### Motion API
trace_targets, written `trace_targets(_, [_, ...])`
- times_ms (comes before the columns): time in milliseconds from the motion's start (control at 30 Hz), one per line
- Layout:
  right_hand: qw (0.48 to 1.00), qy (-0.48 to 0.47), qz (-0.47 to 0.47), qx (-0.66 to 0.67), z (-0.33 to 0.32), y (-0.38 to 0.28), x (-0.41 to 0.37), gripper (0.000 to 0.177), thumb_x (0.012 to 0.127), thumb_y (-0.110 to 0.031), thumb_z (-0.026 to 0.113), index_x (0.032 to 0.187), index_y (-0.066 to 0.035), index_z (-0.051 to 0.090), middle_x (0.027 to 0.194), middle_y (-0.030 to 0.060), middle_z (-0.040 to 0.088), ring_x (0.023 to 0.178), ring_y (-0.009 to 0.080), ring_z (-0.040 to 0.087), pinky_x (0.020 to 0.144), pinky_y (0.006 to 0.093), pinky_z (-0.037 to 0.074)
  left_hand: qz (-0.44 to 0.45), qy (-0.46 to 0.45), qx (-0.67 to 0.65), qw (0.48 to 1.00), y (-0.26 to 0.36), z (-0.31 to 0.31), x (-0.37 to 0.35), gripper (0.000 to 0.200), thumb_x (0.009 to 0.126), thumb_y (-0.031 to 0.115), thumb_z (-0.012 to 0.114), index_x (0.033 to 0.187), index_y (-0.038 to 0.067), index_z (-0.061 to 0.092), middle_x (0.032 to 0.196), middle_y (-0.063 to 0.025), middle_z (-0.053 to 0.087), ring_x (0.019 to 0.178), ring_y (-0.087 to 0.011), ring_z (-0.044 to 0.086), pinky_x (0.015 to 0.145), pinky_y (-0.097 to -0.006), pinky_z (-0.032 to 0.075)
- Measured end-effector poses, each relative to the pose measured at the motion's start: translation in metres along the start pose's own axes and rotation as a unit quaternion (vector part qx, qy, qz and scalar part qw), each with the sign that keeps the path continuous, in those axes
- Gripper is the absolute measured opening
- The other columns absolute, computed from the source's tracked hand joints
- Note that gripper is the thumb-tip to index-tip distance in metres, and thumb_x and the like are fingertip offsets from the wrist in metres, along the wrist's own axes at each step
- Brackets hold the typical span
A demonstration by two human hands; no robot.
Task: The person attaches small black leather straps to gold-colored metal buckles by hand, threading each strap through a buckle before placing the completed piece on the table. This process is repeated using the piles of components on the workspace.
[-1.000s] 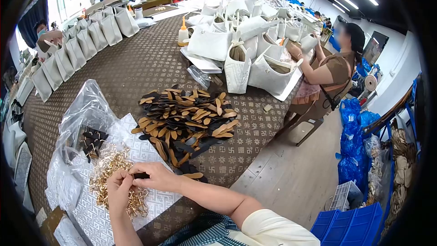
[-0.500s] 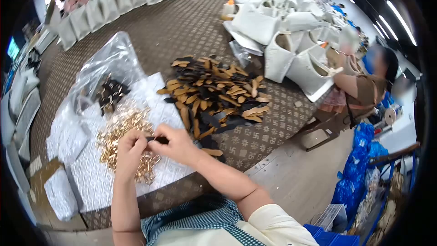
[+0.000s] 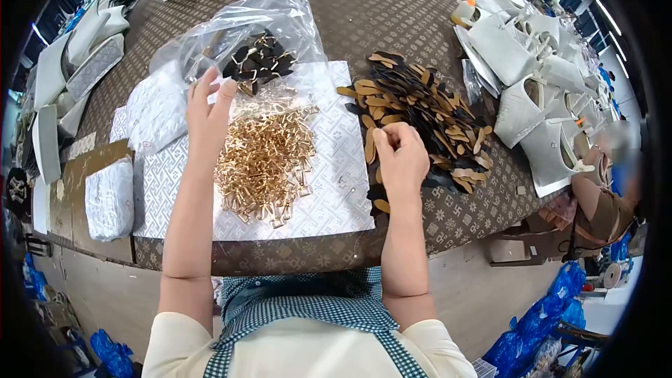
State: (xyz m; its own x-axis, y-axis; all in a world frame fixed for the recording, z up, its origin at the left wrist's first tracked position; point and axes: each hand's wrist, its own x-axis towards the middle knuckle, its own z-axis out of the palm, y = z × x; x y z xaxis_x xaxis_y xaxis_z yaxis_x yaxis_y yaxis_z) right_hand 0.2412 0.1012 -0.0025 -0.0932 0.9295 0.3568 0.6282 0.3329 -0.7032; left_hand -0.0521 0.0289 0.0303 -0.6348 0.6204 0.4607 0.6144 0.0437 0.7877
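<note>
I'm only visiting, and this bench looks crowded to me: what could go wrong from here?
The gold clips lie in a loose heap near the table edge; a sweep of the left hand might scatter some to the floor. The right hand is at the pile of leather tabs, where the nearest tabs sit by that edge and could slide off.

No word, number or brand can be read anywhere. At the far left edge of the frame, a black object (image 3: 15,189) carries a white emblem, too blurred to make out. The brown woven tablecloth (image 3: 462,217) bears only pale repeating ornament.
</note>
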Motion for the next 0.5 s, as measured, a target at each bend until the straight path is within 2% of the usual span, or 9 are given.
trace_targets(33, [0.999, -0.011, 0.018, -0.046, -0.002, 0.003, 0.001, 0.021, 0.082, -0.024, 0.074, 0.086, -0.005, 0.065, 0.077, 0.0046, 0.061, 0.069, 0.0211, 0.058, 0.066, 0.0369, 0.048, 0.005, -0.032, 0.007, 0.999, -0.005, -0.002, -0.001, 0.053, 0.092, 0.038, 0.064, 0.128, 0.0, 0.058, 0.122, -0.0143, 0.057, 0.107, -0.0221, 0.058, 0.083, -0.0316, 0.047])
trace_targets(100, [0.991, -0.026, -0.01, -0.128, 0.003, 0.002, -0.002, 0.024, 0.08, -0.026, 0.075, 0.086, -0.006, 0.064, 0.077, 0.0039, 0.06, 0.074, 0.0226, 0.059, 0.068, 0.0385, 0.048, -0.006, -0.129, -0.002, 0.992, -0.005, 0.003, -0.015, 0.035, 0.089, 0.031, 0.068, 0.115, 0.007, 0.068, 0.114, -0.0112, 0.061, 0.102, -0.0225, 0.059, 0.085, -0.035, 0.047])
trace_targets(133, [0.985, -0.037, -0.026, -0.166, 0.006, -0.001, -0.004, 0.026, 0.078, -0.028, 0.076, 0.086, -0.007, 0.064, 0.076, 0.0031, 0.06, 0.079, 0.0237, 0.06, 0.071, 0.0391, 0.049, 0.039, -0.165, 0.028, 0.985, 0.004, 0.008, -0.027, 0.026, 0.088, 0.028, 0.067, 0.106, 0.009, 0.07, 0.111, -0.0094, 0.062, 0.103, -0.0251, 0.059, 0.088, -0.0381, 0.047])
trace_targets(200, [0.98, -0.031, -0.057, -0.188, 0.011, -0.001, -0.006, 0.024, 0.078, -0.025, 0.076, 0.086, -0.006, 0.064, 0.076, 0.0031, 0.061, 0.08, 0.0244, 0.06, 0.072, 0.0392, 0.048, 0.159, -0.227, 0.079, 0.958, 0.003, 0.024, -0.047, 0.028, 0.085, 0.022, 0.07, 0.11, 0.01, 0.069, 0.105, -0.009, 0.063, 0.103, -0.0254, 0.058, 0.091, -0.037, 0.045])
trace_targets(267, [0.979, -0.047, -0.073, -0.186, 0.014, 0.003, -0.005, 0.022, 0.078, -0.023, 0.076, 0.086, -0.006, 0.064, 0.077, 0.0033, 0.061, 0.081, 0.0248, 0.06, 0.072, 0.0395, 0.048, 0.238, -0.291, 0.119, 0.919, 0.0, 0.04, -0.058, 0.028, 0.082, 0.023, 0.071, 0.107, 0.011, 0.07, 0.107, -0.0075, 0.062, 0.106, -0.0272, 0.055, 0.093, -0.039, 0.043])
trace_targets(300, [0.98, -0.068, -0.073, -0.172, 0.015, 0.006, -0.005, 0.021, 0.078, -0.021, 0.076, 0.085, -0.006, 0.064, 0.077, 0.0035, 0.061, 0.081, 0.025, 0.06, 0.072, 0.0398, 0.048, 0.256, -0.304, 0.154, 0.905, 0.009, 0.04, -0.064, 0.025, 0.081, 0.023, 0.07, 0.104, 0.012, 0.07, 0.106, -0.0042, 0.061, 0.107, -0.0249, 0.053, 0.095, -0.0395, 0.04])
trace_targets(367, [0.982, -0.084, -0.075, -0.151, 0.015, 0.007, -0.007, 0.015, 0.079, -0.015, 0.074, 0.082, -0.005, 0.063, 0.076, 0.004, 0.062, 0.079, 0.0252, 0.06, 0.07, 0.0396, 0.048, 0.239, -0.343, 0.188, 0.889, 0.013, 0.047, -0.067, 0.021, 0.081, 0.023, 0.07, 0.099, 0.013, 0.069, 0.104, -0.002, 0.06, 0.107, -0.0236, 0.052, 0.096, -0.04, 0.039])
trace_targets(467, [0.989, -0.062, -0.093, -0.096, 0.017, 0.007, -0.007, 0.012, 0.079, -0.012, 0.072, 0.08, -0.005, 0.063, 0.076, 0.004, 0.063, 0.079, 0.0261, 0.059, 0.069, 0.0397, 0.049, 0.233, -0.336, 0.183, 0.894, 0.013, 0.051, -0.066, 0.015, 0.081, 0.023, 0.07, 0.091, 0.012, 0.066, 0.098, -0.0024, 0.059, 0.105, -0.0234, 0.053, 0.095, -0.041, 0.039])
trace_targets(500, [0.987, -0.027, -0.14, -0.073, 0.018, 0.007, -0.006, 0.008, 0.084, -0.007, 0.067, 0.085, -0.002, 0.06, 0.077, 0.0048, 0.065, 0.07, 0.0202, 0.06, 0.064, 0.0368, 0.049, 0.226, -0.339, 0.181, 0.895, 0.013, 0.051, -0.066, 0.015, 0.08, 0.023, 0.07, 0.09, 0.012, 0.066, 0.097, -0.0026, 0.059, 0.105, -0.0234, 0.053, 0.095, -0.0412, 0.038])
